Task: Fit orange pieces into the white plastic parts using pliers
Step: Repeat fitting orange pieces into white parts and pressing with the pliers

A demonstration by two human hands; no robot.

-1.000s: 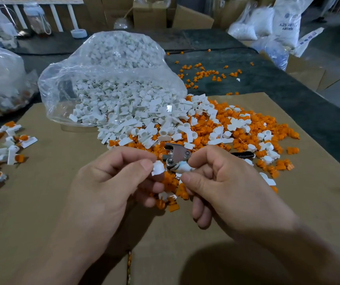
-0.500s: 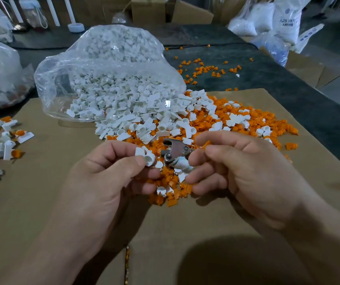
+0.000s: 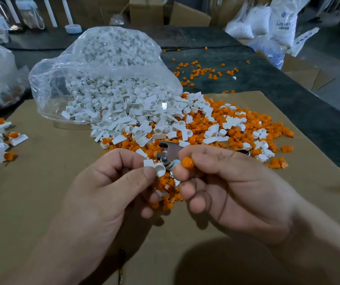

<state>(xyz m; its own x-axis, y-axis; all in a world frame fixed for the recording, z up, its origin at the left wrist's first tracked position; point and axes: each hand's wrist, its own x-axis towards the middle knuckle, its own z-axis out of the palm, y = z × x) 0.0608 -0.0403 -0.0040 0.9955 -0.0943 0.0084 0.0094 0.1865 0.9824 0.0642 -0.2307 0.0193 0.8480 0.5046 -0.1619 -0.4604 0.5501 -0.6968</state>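
Now our right hand (image 3: 232, 192) newly pinches an orange piece (image 3: 187, 163), pliers (image 3: 170, 150) tucked | left hand (image 3: 111, 194) pinches white part (image 3: 159, 169) | seating next

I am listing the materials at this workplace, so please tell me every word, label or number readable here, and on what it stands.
"ABS", then a blurred word: on the tall white plastic sack at the back right.
Line below it and the round blue logo above: too blurred to read.
Blue print on the flat white bag beside that sack: too blurred to read.
No other text shows.
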